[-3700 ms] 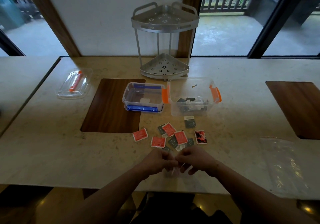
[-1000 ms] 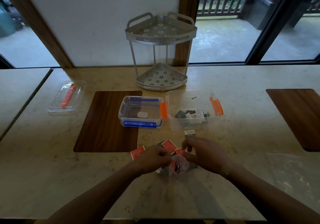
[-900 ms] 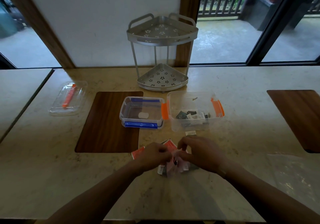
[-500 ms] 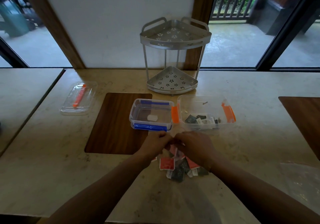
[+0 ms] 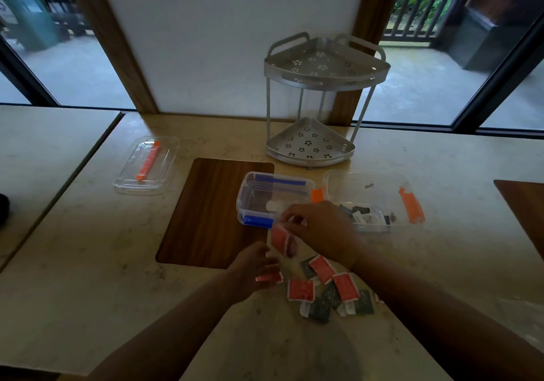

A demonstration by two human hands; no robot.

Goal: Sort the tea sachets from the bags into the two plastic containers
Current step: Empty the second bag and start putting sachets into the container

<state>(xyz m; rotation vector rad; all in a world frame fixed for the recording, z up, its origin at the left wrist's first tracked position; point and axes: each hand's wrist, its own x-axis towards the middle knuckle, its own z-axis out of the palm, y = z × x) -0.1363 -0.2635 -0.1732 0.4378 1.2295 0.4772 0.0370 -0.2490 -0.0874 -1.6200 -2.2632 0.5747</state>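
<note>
My right hand point(image 5: 321, 227) pinches the top of a small clear bag point(image 5: 283, 240) with red sachets inside; the bag hangs just in front of the blue-clipped container point(image 5: 250, 187). That container holds only a small white piece. The orange-clipped container point(image 5: 379, 179) to its right holds several dark sachets. My left hand point(image 5: 254, 267) hovers low over the table with fingers spread, its tips at a red sachet point(image 5: 269, 278). A loose pile of red and dark green sachets point(image 5: 326, 290) lies under my right forearm.
A two-tier metal corner rack point(image 5: 318, 106) stands behind the containers. A clear lid with an orange clip point(image 5: 147, 164) lies at the left. Dark wooden inlays point(image 5: 212, 212) sit left of the blue container and at the right edge. A crumpled clear bag point(image 5: 527, 318) lies far right.
My hands have come apart. The right hand has carried the bag up toward the blue-clipped container, the left has dropped back to the table, and more sachets lie in the pile.
</note>
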